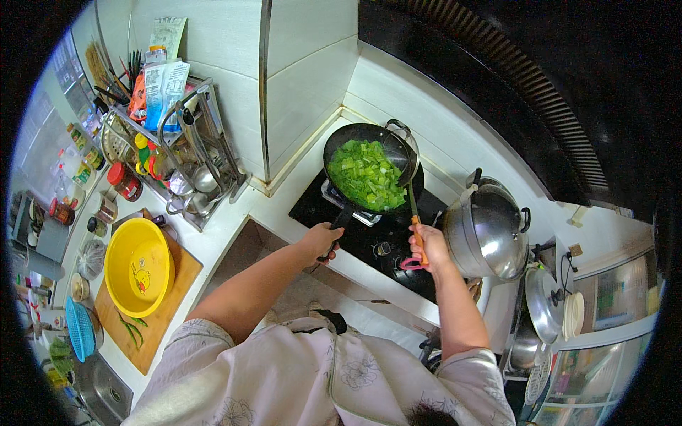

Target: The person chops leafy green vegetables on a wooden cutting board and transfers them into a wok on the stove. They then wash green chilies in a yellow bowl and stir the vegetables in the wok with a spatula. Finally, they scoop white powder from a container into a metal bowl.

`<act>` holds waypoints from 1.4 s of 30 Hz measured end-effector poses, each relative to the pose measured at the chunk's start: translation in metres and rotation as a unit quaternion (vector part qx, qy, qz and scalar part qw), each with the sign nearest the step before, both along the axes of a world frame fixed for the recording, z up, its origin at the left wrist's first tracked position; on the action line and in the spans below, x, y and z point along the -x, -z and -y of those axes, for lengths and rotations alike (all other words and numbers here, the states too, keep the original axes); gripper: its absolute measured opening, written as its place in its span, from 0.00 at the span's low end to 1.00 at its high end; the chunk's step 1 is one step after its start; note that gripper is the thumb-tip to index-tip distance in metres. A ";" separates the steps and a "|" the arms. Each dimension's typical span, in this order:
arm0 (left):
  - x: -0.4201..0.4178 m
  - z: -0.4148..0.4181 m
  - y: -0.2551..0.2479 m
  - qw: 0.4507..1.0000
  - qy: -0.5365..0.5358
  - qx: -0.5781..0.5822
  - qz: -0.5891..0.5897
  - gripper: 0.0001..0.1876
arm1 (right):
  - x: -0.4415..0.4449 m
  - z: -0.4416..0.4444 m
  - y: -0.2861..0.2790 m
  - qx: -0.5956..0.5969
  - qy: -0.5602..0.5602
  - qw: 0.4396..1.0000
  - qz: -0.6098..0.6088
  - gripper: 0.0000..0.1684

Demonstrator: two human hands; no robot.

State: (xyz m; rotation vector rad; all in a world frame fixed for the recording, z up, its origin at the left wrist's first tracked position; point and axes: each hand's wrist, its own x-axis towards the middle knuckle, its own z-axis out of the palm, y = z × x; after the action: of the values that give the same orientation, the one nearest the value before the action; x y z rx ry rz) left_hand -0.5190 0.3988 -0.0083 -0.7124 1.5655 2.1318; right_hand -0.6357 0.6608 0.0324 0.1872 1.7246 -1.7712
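A black wok [341, 139] with chopped leafy greens [367, 173] in it sits over the left burner of a black gas cooktop [373, 245]. My left hand [322, 242] is closed around the wok's dark handle [341, 218]. In my right hand [430, 246] is the orange handle of a metal cooking utensil [418, 234], with a pink loop at its end. The utensil's shaft reaches to the wok's right side, where its round head lies at the rim beside the greens.
A large lidded steel pot [487, 229] stands right of the wok. At left, a yellow basin [139, 266] and green chillies [130, 331] are on a wooden cutting board [184, 266]. Behind them are a metal rack [213, 138] and jars. A range hood [511, 106] hangs above.
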 end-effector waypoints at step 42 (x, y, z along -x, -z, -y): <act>0.000 -0.010 0.008 0.999 -0.031 0.006 0.018 0.13 | 0.003 -0.016 -0.040 -0.248 -0.045 0.945 -0.208 0.11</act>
State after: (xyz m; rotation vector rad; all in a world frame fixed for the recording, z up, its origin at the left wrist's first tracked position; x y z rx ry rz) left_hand -0.5185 0.4089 -0.0163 -0.8083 1.5577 2.1432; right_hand -0.6386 0.6768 0.0728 -0.0622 2.4271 -1.3415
